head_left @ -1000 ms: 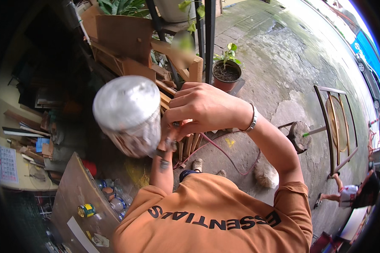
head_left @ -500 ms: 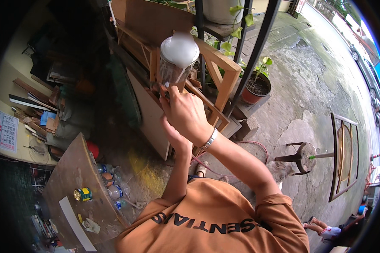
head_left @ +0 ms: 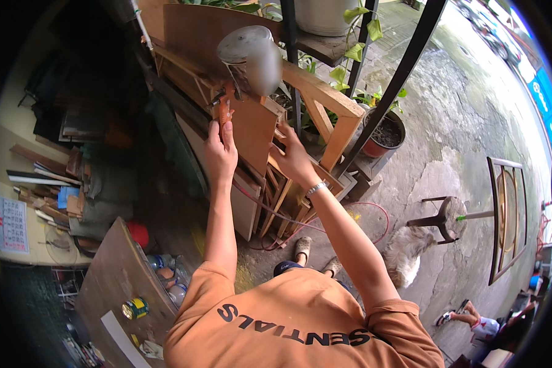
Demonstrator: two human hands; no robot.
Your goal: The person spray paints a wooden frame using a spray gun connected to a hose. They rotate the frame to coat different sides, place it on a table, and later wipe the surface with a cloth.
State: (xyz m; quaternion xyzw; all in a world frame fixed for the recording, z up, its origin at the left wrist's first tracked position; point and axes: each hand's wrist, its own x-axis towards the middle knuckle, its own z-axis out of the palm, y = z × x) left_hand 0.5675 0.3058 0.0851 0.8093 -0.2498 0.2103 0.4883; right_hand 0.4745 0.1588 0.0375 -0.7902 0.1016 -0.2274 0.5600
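Far left: bench top (head_left: 98, 288) with a small can (head_left: 135, 308) on it, well apart from us. Next, our left hand (head_left: 221, 150): fingers curled around the lower end of the orange-handled tool (head_left: 225, 109), which we read as a spray gun. Tool is roughly upright, held out in front of a brown board (head_left: 251, 129). Lidded container (head_left: 244, 43) sits above it; part of it is blurred, so we can't tell the contents or how the two join. Main risk: top-heavy load on a low, one-handed grip. If our wrist rolls, container tips and could leak if the lid's loose. Second: lean too far forward and we knock container or tool on the boards. Right hand (head_left: 294, 156): fingers part-spread, nothing visible in them, beside the board's edge; contact unclear. Farther right, reddish hose (head_left: 387, 221) loops near our feet: snag or trip hazard if we step sideways.
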